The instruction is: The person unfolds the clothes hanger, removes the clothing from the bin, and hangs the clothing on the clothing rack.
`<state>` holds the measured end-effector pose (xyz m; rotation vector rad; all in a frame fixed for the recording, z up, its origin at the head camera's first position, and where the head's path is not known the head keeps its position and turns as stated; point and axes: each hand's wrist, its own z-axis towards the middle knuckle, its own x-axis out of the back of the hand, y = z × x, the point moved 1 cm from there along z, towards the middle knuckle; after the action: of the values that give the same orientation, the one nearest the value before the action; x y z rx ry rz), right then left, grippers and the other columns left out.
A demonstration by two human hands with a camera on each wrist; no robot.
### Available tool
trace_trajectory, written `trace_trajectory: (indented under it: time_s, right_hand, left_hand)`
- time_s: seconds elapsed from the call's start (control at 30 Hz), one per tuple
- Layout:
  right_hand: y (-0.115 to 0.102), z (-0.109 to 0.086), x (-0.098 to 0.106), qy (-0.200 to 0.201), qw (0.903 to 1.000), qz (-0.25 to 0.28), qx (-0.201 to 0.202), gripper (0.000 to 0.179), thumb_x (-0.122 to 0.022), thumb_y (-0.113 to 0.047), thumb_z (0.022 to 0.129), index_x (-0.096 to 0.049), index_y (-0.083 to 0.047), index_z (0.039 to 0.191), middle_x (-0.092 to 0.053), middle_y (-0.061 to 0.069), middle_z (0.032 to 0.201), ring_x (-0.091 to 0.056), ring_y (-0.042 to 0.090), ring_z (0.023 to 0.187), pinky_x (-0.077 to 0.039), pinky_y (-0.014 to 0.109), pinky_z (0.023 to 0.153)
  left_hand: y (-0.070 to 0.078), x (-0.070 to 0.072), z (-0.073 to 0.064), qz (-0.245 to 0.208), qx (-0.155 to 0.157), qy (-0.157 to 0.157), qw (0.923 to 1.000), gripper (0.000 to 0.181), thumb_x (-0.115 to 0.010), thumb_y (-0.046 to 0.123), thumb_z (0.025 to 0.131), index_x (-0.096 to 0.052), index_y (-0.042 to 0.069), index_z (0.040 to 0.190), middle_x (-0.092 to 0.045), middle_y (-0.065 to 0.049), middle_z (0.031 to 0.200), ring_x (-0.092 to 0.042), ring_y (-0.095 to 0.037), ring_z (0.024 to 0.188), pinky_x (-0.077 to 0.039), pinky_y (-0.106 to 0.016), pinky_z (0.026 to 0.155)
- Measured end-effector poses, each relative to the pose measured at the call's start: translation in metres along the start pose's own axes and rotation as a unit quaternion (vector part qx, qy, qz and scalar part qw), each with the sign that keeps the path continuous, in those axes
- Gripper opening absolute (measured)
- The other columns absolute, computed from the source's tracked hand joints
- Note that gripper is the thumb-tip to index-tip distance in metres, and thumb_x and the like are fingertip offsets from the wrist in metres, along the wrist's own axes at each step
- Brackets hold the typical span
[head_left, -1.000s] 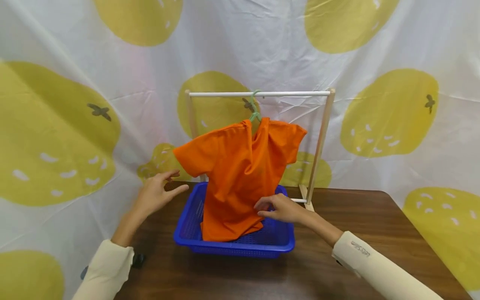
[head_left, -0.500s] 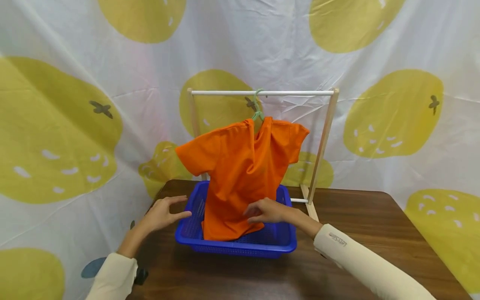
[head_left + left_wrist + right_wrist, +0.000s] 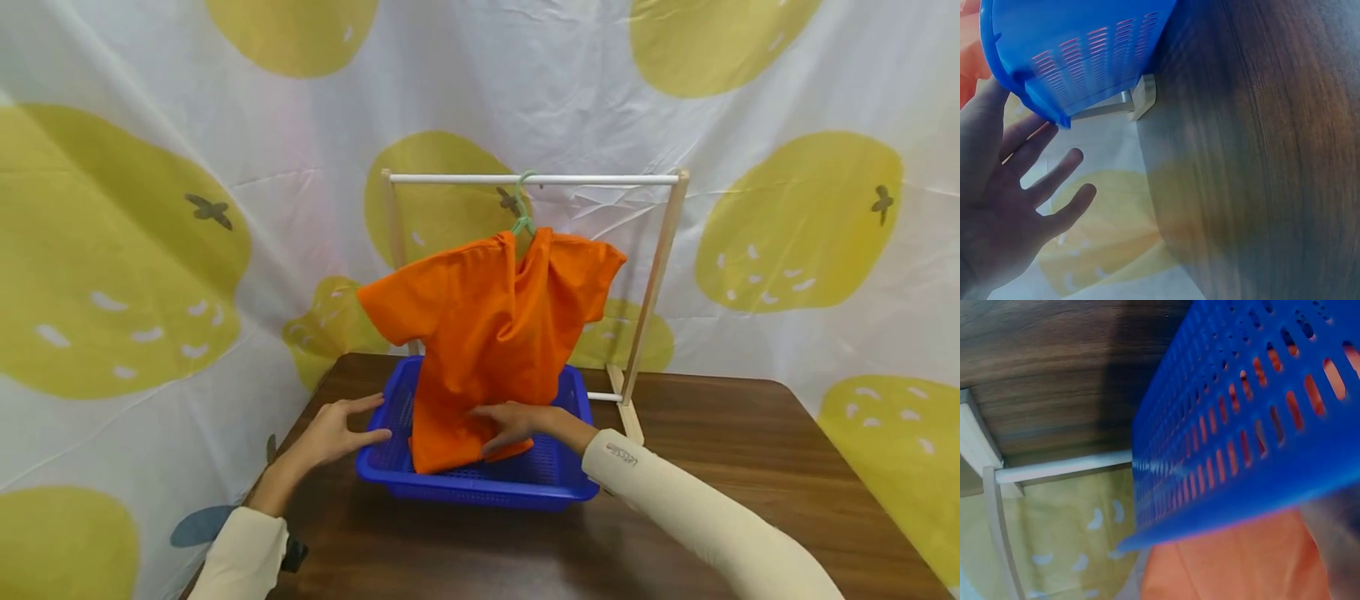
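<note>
An orange T-shirt (image 3: 487, 308) hangs from a green hanger (image 3: 522, 221) in the head view, its lower part inside a blue plastic basket (image 3: 480, 492). At the basket's left rim is my left hand (image 3: 326, 435), thumb and fingers apart. The left wrist view shows that hand (image 3: 1007, 194) with fingers spread, some fingertips right at the basket rim (image 3: 1035, 106). My right hand (image 3: 521, 423) reaches over the basket in front of the shirt's lower part, fingers extended and thumb apart. In the right wrist view the basket wall (image 3: 1210, 450) covers most of it.
The hanger hooks over the white bar (image 3: 600, 179) of a wooden rack (image 3: 654, 292) behind the basket. All stand on a dark wood table (image 3: 720, 442). A white curtain with yellow fruit prints (image 3: 795, 221) closes off the back and left.
My left hand has come down and right to the basket's rim. The right hand has moved left across the shirt's lower part. The whole head view has shifted slightly.
</note>
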<state>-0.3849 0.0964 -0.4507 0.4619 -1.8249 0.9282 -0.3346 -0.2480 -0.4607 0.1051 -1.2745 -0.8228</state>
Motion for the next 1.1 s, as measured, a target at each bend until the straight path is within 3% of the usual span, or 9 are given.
trace_trajectory:
  time_s: [0.2,0.33,0.43,0.57,0.7,0.77,0.9,1.0,1.1]
  right_hand:
    - [-0.008,0.014,-0.008,-0.006,0.9935,0.024,-0.111,0.087,-0.080,-0.042,0.091,-0.037,-0.015,0.161,-0.033,0.021,0.157,-0.036,0.034,0.143,-0.033,0.053,0.118]
    - [-0.009,0.021,-0.011,0.012,0.9905,-0.012,-0.136,0.076,-0.084,-0.037,0.089,-0.050,-0.015,0.153,-0.039,0.022,0.147,-0.043,0.034,0.133,-0.040,0.052,0.112]
    - [-0.006,0.025,-0.014,0.037,0.9893,-0.045,-0.133,0.061,-0.087,-0.029,0.086,-0.063,-0.014,0.140,-0.053,0.019,0.138,-0.051,0.032,0.126,-0.046,0.046,0.106]
    - [0.000,0.029,-0.015,0.062,0.9895,-0.034,-0.126,0.045,-0.090,-0.017,0.083,-0.073,-0.010,0.123,-0.069,0.011,0.116,-0.065,0.026,0.104,-0.057,0.038,0.087]
    - [0.005,0.031,-0.015,0.085,0.9894,-0.026,-0.115,0.029,-0.092,-0.007,0.078,-0.078,-0.007,0.104,-0.072,0.005,0.093,-0.064,0.016,0.077,-0.056,0.027,0.065]
    - [0.006,0.030,-0.013,0.102,0.9882,-0.035,-0.109,0.021,-0.092,-0.007,0.076,-0.080,-0.009,0.093,-0.072,0.000,0.084,-0.058,0.012,0.074,-0.051,0.023,0.064]
    - [0.009,0.025,-0.006,0.143,0.9855,-0.005,-0.091,0.017,-0.093,-0.005,0.072,-0.079,-0.012,0.079,-0.070,-0.005,0.074,-0.054,0.012,0.071,-0.049,0.024,0.063]
    - [0.013,0.018,0.005,0.171,0.9827,0.017,-0.069,0.015,-0.091,-0.006,0.071,-0.080,-0.013,0.079,-0.070,-0.007,0.072,-0.056,0.010,0.070,-0.050,0.025,0.066]
    - [0.017,0.010,0.023,0.196,0.9788,0.034,-0.051,0.014,-0.088,-0.005,0.073,-0.082,-0.012,0.083,-0.073,-0.005,0.072,-0.058,0.009,0.067,-0.050,0.025,0.065]
  left_hand:
    - [0.001,-0.002,-0.001,0.002,0.010,0.005,0.9999,0.068,-0.084,0.045,0.087,-0.066,0.008,0.141,-0.064,-0.009,0.141,-0.062,-0.036,0.127,-0.053,-0.053,0.099]
    - [0.003,-0.003,0.000,0.001,0.021,0.004,0.9998,0.068,-0.084,0.044,0.088,-0.065,0.008,0.142,-0.063,-0.009,0.142,-0.063,-0.036,0.126,-0.054,-0.052,0.097]
    - [0.004,-0.004,-0.001,0.003,0.030,0.002,0.9995,0.068,-0.084,0.044,0.087,-0.064,0.009,0.142,-0.063,-0.010,0.143,-0.063,-0.036,0.126,-0.054,-0.053,0.097]
    - [0.005,-0.004,-0.002,0.002,0.038,-0.001,0.9993,0.067,-0.085,0.041,0.087,-0.064,0.008,0.143,-0.063,-0.011,0.143,-0.062,-0.037,0.127,-0.053,-0.055,0.099]
    - [0.005,-0.004,-0.001,-0.005,0.042,-0.001,0.9991,0.066,-0.085,0.036,0.088,-0.064,0.008,0.143,-0.062,-0.012,0.143,-0.064,-0.038,0.124,-0.053,-0.056,0.098]
    - [0.005,-0.004,-0.001,-0.004,0.043,-0.001,0.9991,0.066,-0.085,0.036,0.088,-0.063,0.008,0.143,-0.062,-0.014,0.142,-0.065,-0.037,0.123,-0.053,-0.055,0.096]
    - [0.005,-0.003,-0.002,0.003,0.050,-0.001,0.9987,0.067,-0.085,0.040,0.088,-0.064,0.010,0.143,-0.063,-0.014,0.141,-0.068,-0.032,0.115,-0.056,-0.050,0.090]
    - [0.005,-0.003,-0.003,0.002,0.059,-0.007,0.9982,0.067,-0.085,0.041,0.088,-0.064,0.012,0.144,-0.062,-0.012,0.143,-0.070,-0.024,0.089,-0.055,-0.040,0.077]
    - [0.005,-0.004,-0.002,-0.001,0.057,-0.012,0.9983,0.066,-0.085,0.039,0.088,-0.063,0.011,0.144,-0.061,-0.011,0.145,-0.062,-0.019,0.079,-0.048,-0.034,0.071]
